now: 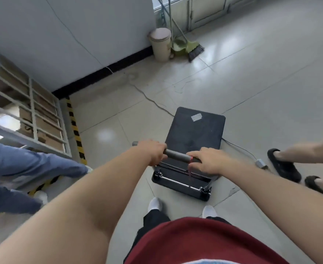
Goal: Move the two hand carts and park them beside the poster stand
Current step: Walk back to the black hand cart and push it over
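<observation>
A black flat hand cart (pixel 195 130) stands on the tiled floor right in front of me, with a small pale sticker near its far edge. Its grey handle bar (pixel 176 154) runs crosswise above the near end of the deck. My left hand (pixel 153 151) is wrapped around the left part of the bar. My right hand (pixel 208 160) grips the right part of the bar. Only one cart is in view, and no poster stand is visible.
A metal cage rack (pixel 33 115) with cardboard boxes stands at the left behind yellow-black floor tape (pixel 75 128). One person's legs in jeans (pixel 23 168) are at the left, another's sandalled feet (pixel 284 164) at the right. A cable (pixel 147 96) crosses the floor; a bin (pixel 160 44) and broom (pixel 193 50) stand by the far wall.
</observation>
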{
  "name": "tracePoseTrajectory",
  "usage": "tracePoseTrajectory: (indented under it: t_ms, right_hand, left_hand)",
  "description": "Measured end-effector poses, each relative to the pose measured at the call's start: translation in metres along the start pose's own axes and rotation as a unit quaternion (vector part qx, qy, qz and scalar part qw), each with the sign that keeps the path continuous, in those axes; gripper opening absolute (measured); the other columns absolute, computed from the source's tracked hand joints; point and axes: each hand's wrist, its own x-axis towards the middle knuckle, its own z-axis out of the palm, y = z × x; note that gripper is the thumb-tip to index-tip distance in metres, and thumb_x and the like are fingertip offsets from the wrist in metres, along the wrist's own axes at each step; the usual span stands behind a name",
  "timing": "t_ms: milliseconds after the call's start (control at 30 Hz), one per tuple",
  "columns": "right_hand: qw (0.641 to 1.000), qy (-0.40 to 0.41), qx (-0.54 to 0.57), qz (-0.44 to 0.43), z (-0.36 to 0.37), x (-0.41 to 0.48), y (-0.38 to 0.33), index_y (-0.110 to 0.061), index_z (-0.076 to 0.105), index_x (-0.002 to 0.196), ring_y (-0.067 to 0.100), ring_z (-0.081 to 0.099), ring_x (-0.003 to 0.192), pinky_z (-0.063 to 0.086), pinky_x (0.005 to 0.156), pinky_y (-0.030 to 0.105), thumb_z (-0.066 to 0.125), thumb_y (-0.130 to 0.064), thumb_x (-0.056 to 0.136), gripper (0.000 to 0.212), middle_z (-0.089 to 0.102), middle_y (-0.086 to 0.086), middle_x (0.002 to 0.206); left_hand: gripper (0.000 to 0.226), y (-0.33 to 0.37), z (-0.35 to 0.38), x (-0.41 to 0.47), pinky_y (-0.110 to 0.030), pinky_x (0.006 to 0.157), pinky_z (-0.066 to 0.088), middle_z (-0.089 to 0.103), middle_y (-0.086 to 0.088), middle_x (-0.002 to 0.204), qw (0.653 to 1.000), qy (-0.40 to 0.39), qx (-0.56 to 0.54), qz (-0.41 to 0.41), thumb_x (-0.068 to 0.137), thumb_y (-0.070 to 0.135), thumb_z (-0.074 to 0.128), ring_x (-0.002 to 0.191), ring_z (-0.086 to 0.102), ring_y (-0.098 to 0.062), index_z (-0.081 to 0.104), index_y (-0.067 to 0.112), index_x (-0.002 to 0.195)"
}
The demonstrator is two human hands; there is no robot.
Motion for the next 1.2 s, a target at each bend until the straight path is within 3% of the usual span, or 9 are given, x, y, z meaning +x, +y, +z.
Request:
tracePoseTrajectory:
  t_ms: [100, 167, 267, 433, 667, 867, 1200]
  right_hand:
    - [0.993, 0.052, 0.069, 0.074, 0.006, 0.002, -0.016, -0.046, 0.053, 0.098, 0.018, 0.054, 0.085, 0.034, 0.059, 0.028, 0.042, -0.067, 0.084, 0.027, 0.049, -0.011, 0.081]
    - [0.984, 0.11, 0.078, 0.12, 0.015, 0.004, -0.033, -0.049, 0.05, 0.108, 0.02, 0.056, 0.092, 0.03, 0.065, 0.029, 0.039, -0.061, 0.09, 0.025, 0.052, -0.009, 0.087]
    - [0.964, 0.177, 0.065, 0.186, 0.031, 0.007, -0.065, -0.044, 0.04, 0.132, 0.026, 0.056, 0.108, 0.036, 0.079, 0.038, 0.037, -0.05, 0.096, 0.037, 0.06, -0.001, 0.111]
    - [0.952, 0.176, 0.128, 0.215, 0.042, 0.0, -0.093, -0.039, 0.047, 0.128, 0.027, 0.052, 0.104, 0.039, 0.084, 0.037, 0.04, -0.032, 0.098, 0.032, 0.057, 0.003, 0.113]
    - [0.926, 0.214, 0.191, 0.244, 0.065, -0.017, -0.132, -0.034, 0.054, 0.121, 0.026, 0.049, 0.105, 0.042, 0.09, 0.039, 0.044, -0.031, 0.097, 0.026, 0.055, 0.004, 0.109]
    - [0.912, 0.209, 0.218, 0.276, 0.096, -0.043, -0.176, -0.035, 0.054, 0.117, 0.026, 0.046, 0.109, 0.041, 0.095, 0.043, 0.044, -0.03, 0.097, 0.023, 0.053, 0.002, 0.108]
    - [0.866, 0.234, 0.254, 0.36, 0.161, -0.111, -0.242, -0.033, 0.051, 0.122, 0.025, 0.047, 0.106, 0.039, 0.091, 0.037, 0.044, -0.03, 0.097, 0.026, 0.053, 0.003, 0.107]
  left_hand:
    - [0.029, -0.021, -0.006, 0.013, -0.044, 0.09, 0.044, 0.059, -0.006, 0.114, 0.998, 0.001, 0.02, 0.06, 0.096, 0.043, 0.044, 0.106, 0.051, -0.027, 0.05, 0.024, 0.116]
    - [0.028, -0.037, -0.007, 0.019, -0.045, 0.091, 0.044, 0.058, -0.007, 0.113, 0.995, 0.004, 0.031, 0.092, 0.097, 0.041, 0.042, 0.104, 0.052, -0.028, 0.049, 0.023, 0.117]
    - [0.026, -0.058, -0.007, 0.021, -0.048, 0.093, 0.044, 0.056, -0.008, 0.114, 0.991, 0.006, 0.047, 0.127, 0.098, 0.038, 0.039, 0.105, 0.052, -0.029, 0.047, 0.025, 0.12]
    - [0.017, -0.082, 0.01, 0.013, -0.048, 0.088, 0.045, 0.056, -0.005, 0.11, 0.984, 0.044, 0.083, 0.15, 0.097, 0.03, 0.04, 0.101, 0.052, -0.029, 0.042, 0.027, 0.114]
    - [0.015, -0.094, 0.026, -0.006, -0.052, 0.09, 0.047, 0.058, -0.007, 0.104, 0.979, 0.008, 0.08, 0.185, 0.096, 0.029, 0.043, 0.094, 0.056, -0.032, 0.04, 0.023, 0.109]
    - [0.01, -0.105, 0.058, -0.045, -0.047, 0.08, 0.047, 0.052, -0.004, 0.093, 0.97, 0.042, 0.106, 0.214, 0.097, 0.027, 0.039, 0.082, 0.051, -0.029, 0.037, 0.023, 0.106]
    - [0.013, -0.091, 0.102, -0.093, -0.05, 0.081, 0.035, 0.049, 0.0, 0.099, 0.942, 0.049, 0.158, 0.291, 0.098, 0.03, 0.042, 0.088, 0.044, -0.023, 0.036, 0.03, 0.109]
